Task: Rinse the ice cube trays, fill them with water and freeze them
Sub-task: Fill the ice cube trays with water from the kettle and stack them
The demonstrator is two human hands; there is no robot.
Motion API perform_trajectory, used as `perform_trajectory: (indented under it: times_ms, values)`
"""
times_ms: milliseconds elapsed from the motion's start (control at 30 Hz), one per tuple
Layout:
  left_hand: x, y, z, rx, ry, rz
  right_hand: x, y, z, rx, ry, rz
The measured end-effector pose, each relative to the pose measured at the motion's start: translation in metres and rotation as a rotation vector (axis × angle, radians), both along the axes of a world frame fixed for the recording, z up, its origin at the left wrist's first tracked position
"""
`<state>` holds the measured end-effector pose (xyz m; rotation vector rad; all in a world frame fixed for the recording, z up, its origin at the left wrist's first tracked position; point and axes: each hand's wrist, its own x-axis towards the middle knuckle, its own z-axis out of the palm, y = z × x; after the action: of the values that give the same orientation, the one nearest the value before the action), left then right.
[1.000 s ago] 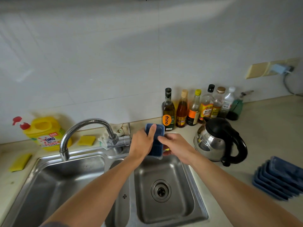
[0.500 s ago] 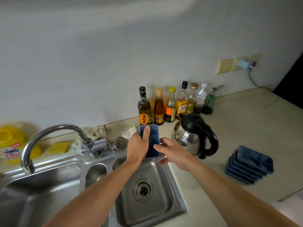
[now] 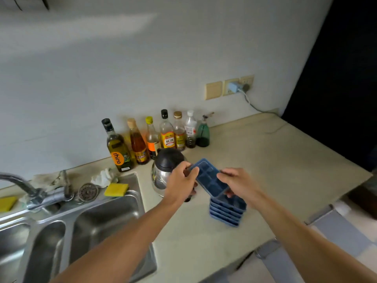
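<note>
Both hands clasp one blue ice cube tray (image 3: 210, 178): left hand (image 3: 179, 182) pinching its far end, right hand (image 3: 238, 182) its near side. It tilts over the stack of trays (image 3: 226, 215) on the counter (image 3: 275, 160). Close behind the left hand stands a kettle (image 3: 165, 168), with bottles (image 3: 140, 144) beyond and the sink (image 3: 106, 221) leftward.

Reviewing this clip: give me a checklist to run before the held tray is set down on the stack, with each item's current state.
1. Two-handed hold: left hand and right hand grip the blue tray from either side: ok.
2. Position: its near end hangs above the tray stack: ok.
3. Tray level: it is tilted: not ok.
4. Water in the compartments: cannot tell.
5. Left hand clear of the kettle behind it: cannot tell.
</note>
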<state>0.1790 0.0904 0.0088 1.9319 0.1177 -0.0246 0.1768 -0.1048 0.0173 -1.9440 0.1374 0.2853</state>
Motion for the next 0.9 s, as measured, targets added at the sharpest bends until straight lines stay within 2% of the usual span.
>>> perform_trajectory:
  times_ms: [133,333,467,533,633,733,800,900]
  values:
    - [0.0,-0.052,-0.013,0.053,0.087,0.05,0.009,-0.052,-0.013,-0.106,-0.016,-0.025]
    - [-0.003,-0.072,-0.038,0.1,0.232,0.127,0.012,-0.077,-0.036,-0.246,-0.037,0.067]
    - [-0.006,-0.074,-0.043,0.189,0.185,0.151,0.013,-0.077,-0.044,-0.419,-0.144,0.167]
    - [-0.008,-0.075,-0.042,0.174,0.182,0.17,0.013,-0.08,-0.044,-0.422,-0.144,0.175]
    - [-0.012,-0.069,-0.051,0.022,0.234,0.279,0.013,-0.093,-0.053,-0.284,-0.029,0.012]
    - [-0.02,-0.064,-0.074,-0.201,0.431,0.341,0.009,-0.11,-0.075,0.11,0.343,-0.148]
    - [-0.024,-0.063,-0.092,-0.34,0.582,0.324,0.004,-0.116,-0.096,0.255,0.544,-0.112]
    - [-0.027,-0.067,-0.116,-0.515,0.693,0.247,-0.002,-0.115,-0.123,0.352,0.642,-0.019]
